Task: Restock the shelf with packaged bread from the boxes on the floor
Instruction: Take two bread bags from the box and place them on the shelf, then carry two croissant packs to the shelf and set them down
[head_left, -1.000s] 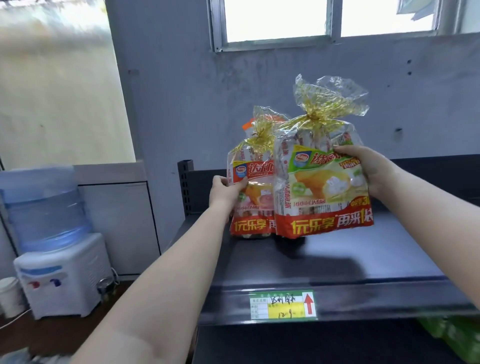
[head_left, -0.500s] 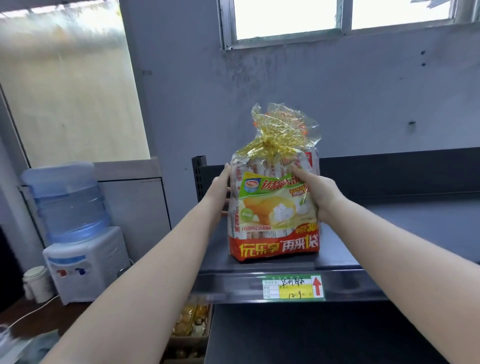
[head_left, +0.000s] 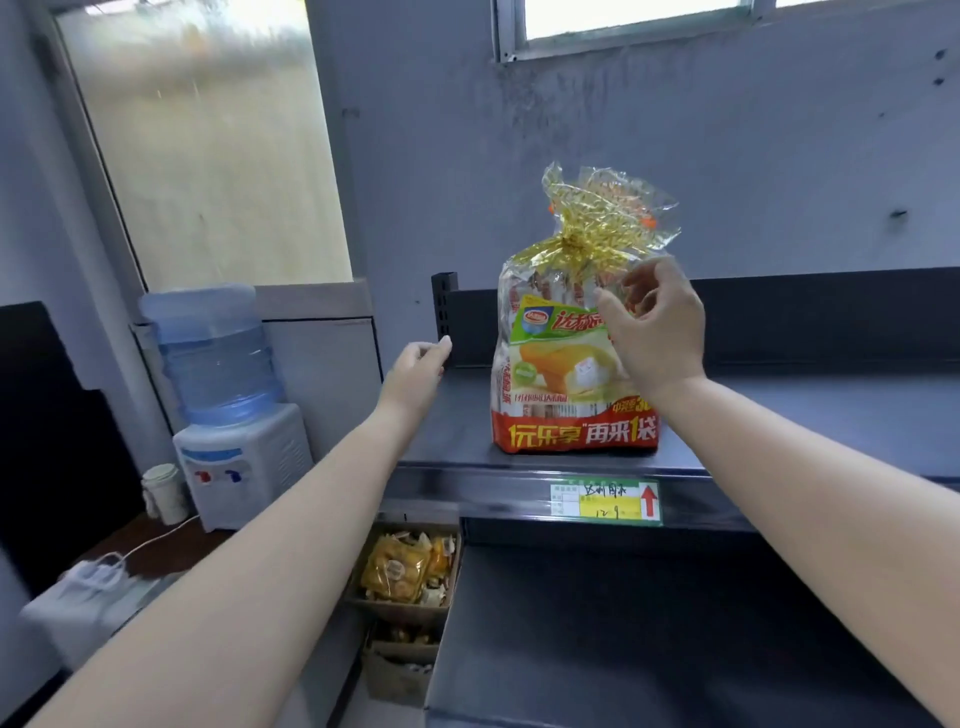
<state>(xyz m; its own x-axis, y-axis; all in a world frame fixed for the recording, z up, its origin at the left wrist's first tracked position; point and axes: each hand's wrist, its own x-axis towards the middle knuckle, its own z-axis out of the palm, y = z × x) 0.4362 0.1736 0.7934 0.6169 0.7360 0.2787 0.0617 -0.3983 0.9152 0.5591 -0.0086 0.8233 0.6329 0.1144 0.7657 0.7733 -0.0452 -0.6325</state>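
I see a dark metal shelf (head_left: 779, 415) running along the grey wall, a water dispenser (head_left: 228, 410) standing to its left. A bread package (head_left: 566, 364) tied with a gold ribbon (head_left: 582, 244) stands upright near the shelf's front left edge, above a price tag (head_left: 605, 500). Boxes (head_left: 405, 587) of packets sit low beside the shelf. My left hand (head_left: 415, 371) hangs apart from the package, its grip loosely curled and empty. My right hand (head_left: 657, 332) hovers in front of the package's upper right, fingers spread, grip open.
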